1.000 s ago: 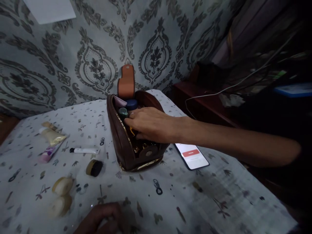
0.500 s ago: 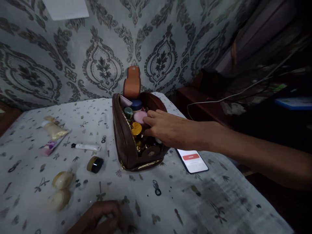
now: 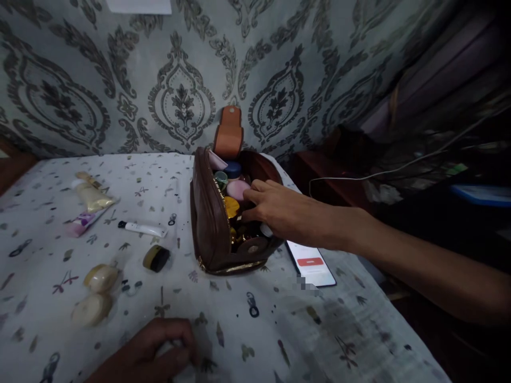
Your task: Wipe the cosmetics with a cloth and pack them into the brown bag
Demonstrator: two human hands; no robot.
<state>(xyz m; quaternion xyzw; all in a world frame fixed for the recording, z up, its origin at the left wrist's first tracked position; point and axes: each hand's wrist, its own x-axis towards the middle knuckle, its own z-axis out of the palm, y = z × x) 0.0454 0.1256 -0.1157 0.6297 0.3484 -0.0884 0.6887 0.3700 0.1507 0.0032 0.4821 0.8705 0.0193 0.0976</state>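
A brown zip-up toiletry bag (image 3: 209, 223) stands unzipped on the bed, filled with small jars and bottles. My right hand (image 3: 271, 210) reaches into it from the right, fingers bent together and fingertips beside a pink round lid (image 3: 238, 190). Whatever lies between those fingers is hidden. Near it in the bag are a yellow-gold lid (image 3: 231, 206), a dark blue lid (image 3: 232, 169), a green lid (image 3: 221, 179) and a white cap (image 3: 265, 230). My left hand (image 3: 159, 348) rests on the sheet at the bottom edge, loosely curled, with no object visible in it.
On the patterned sheet to the left lie a white tube (image 3: 143, 229), a dark-lidded jar (image 3: 156, 258), two cream jars (image 3: 91, 308), a purple tube (image 3: 84, 221) and a pale yellow tube (image 3: 92, 196). A lit phone (image 3: 313, 263) lies right of the bag, near a white cable (image 3: 359, 174).
The view has shifted slightly, so the bag appears a little further right. My right hand stays in the bag with little change, and my left hand still rests curled on the sheet.
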